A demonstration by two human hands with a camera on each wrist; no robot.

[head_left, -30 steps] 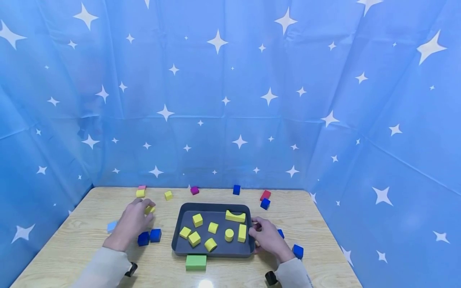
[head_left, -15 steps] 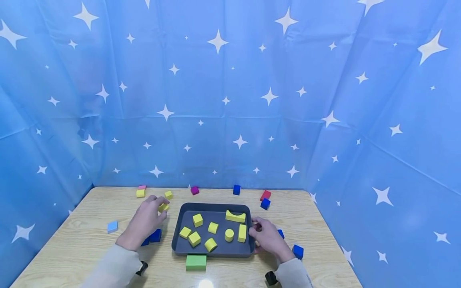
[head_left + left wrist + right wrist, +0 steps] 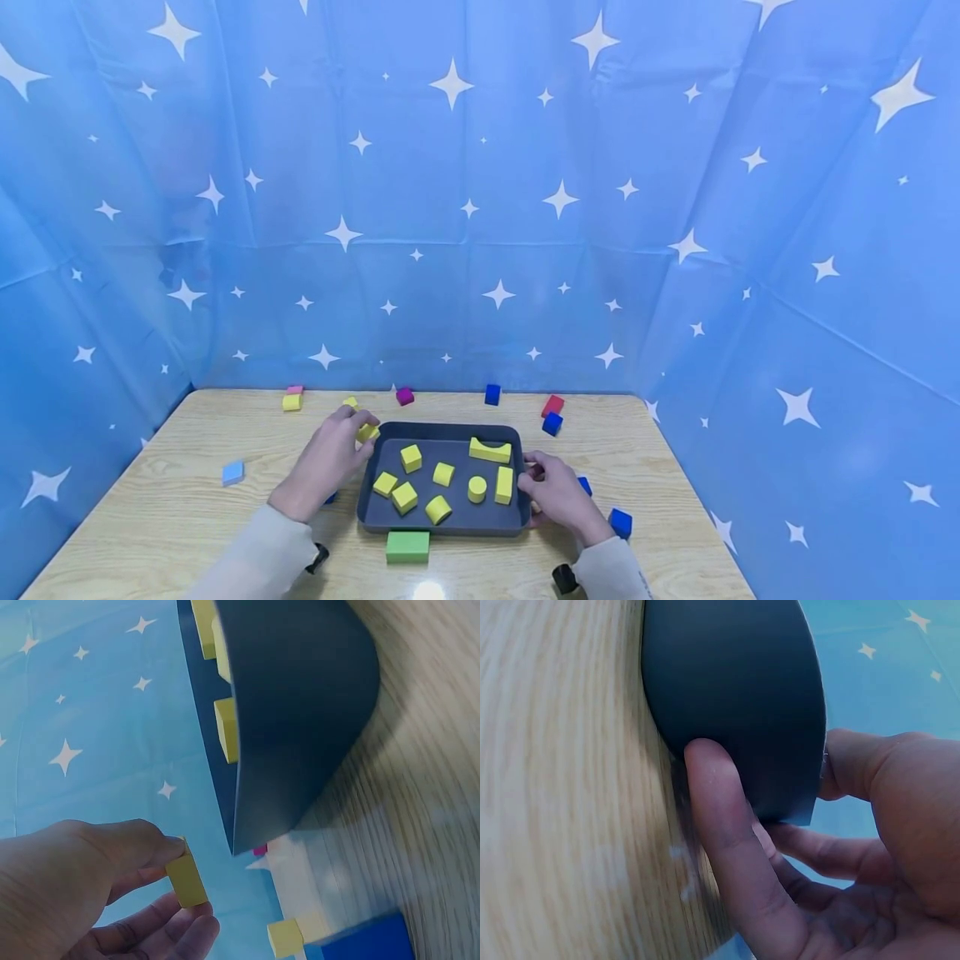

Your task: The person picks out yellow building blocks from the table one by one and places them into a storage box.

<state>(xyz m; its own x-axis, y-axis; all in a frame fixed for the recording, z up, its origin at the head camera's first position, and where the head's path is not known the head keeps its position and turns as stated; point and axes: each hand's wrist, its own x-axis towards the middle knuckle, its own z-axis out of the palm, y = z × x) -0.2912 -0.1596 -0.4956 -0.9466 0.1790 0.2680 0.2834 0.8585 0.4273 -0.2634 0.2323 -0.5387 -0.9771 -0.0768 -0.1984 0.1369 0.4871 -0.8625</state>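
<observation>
My left hand (image 3: 326, 462) pinches a yellow block (image 3: 186, 881) between thumb and fingers, raised near the back left corner of a dark grey tray (image 3: 450, 431). At the tray's right side, my right hand (image 3: 558, 492) holds the rim; in the right wrist view one finger lies along the outer wall (image 3: 735, 690), with the thumb at the edge. Several yellow blocks lie in the tray, among them an arch block (image 3: 490, 452), a cylinder (image 3: 477, 489) and a cube (image 3: 411, 457). The left hand partly covers another yellow block (image 3: 351, 402) behind it.
A green block (image 3: 408, 547) sits against the tray's front. Around it lie a light blue block (image 3: 232, 473), blue cubes (image 3: 620, 523), a red block (image 3: 553, 405), a purple block (image 3: 405, 397) and a yellow block (image 3: 292, 402) by a pink one. Starry curtains border the wooden table.
My left hand has carried the yellow block rightward from the left part of the table to the tray's back left corner. The right hand and tray stay put.
</observation>
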